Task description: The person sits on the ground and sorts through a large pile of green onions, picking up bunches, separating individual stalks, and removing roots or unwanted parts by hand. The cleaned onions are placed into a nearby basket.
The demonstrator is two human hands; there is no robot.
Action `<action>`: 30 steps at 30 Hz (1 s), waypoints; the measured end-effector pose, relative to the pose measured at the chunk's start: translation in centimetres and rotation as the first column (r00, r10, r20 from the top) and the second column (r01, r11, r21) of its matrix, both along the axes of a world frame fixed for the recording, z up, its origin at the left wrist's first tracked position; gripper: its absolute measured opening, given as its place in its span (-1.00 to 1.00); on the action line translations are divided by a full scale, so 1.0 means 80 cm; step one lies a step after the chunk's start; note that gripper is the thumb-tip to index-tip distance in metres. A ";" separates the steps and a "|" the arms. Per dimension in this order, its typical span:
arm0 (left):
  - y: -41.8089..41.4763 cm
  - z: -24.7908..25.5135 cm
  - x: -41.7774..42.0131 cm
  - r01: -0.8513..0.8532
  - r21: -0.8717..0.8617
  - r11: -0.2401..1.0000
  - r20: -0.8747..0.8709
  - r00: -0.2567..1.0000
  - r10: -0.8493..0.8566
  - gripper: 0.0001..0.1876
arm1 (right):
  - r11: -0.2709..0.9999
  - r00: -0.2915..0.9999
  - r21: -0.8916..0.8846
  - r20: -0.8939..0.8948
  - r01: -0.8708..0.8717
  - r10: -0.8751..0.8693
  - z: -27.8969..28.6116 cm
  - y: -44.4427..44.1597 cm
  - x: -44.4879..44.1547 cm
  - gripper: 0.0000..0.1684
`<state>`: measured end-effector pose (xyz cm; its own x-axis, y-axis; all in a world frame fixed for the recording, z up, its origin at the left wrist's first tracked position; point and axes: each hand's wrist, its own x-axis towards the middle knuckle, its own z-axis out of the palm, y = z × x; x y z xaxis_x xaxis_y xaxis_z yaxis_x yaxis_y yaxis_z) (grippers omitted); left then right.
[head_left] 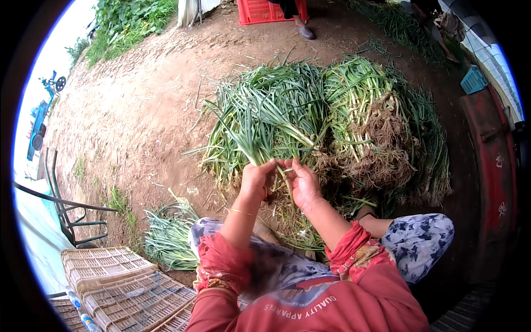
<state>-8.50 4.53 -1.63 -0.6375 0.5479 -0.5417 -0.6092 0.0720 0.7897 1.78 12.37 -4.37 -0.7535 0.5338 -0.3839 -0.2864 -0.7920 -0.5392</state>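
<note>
My left hand (pixel 258 178) is closed around the pale stalks of a small bunch of green leafy stalks (pixel 248 143), which look like garlic greens or scallions. Beside it, my right hand (pixel 303 181) pinches a single thin stalk (pixel 285 176) that hangs down between the two hands. Just beyond my hands lies a large heap of the same greens (pixel 296 89), leaves pointing away. To its right is a pile with brown, soil-covered roots (pixel 383 145) turned towards me. A smaller bundle of greens (pixel 171 234) rests on the ground by my left knee.
Plastic crates (pixel 132 296) stand at the lower left near a metal-framed cart (pixel 68 207). A red metal bench-like object (pixel 489 153) runs along the right, with a blue basket (pixel 473 80) at its far end. Another person's foot (pixel 305 32) is beside a red crate (pixel 257 11) ahead.
</note>
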 end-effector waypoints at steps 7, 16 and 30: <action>-0.009 0.004 -0.029 -0.102 0.070 0.992 0.160 0.983 0.090 -0.87 | 0.985 0.989 0.104 -0.043 -0.138 0.143 0.044 -0.012 0.090 -0.73; -0.012 0.002 -0.075 -0.271 0.210 0.939 0.233 0.947 0.221 -0.88 | 0.676 0.663 0.222 0.548 -0.703 0.510 0.033 0.006 0.242 -0.64; -0.003 0.004 -0.002 -0.102 0.175 0.979 0.254 0.966 0.055 -0.77 | 0.754 0.886 0.467 0.265 -0.462 0.380 0.044 0.002 0.027 -0.85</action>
<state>-8.68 4.31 -1.33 -0.5415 0.6070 -0.5817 -0.7847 -0.1165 0.6088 3.97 12.56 -0.87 -0.9060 0.3222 -0.2743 0.1243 -0.4170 -0.9004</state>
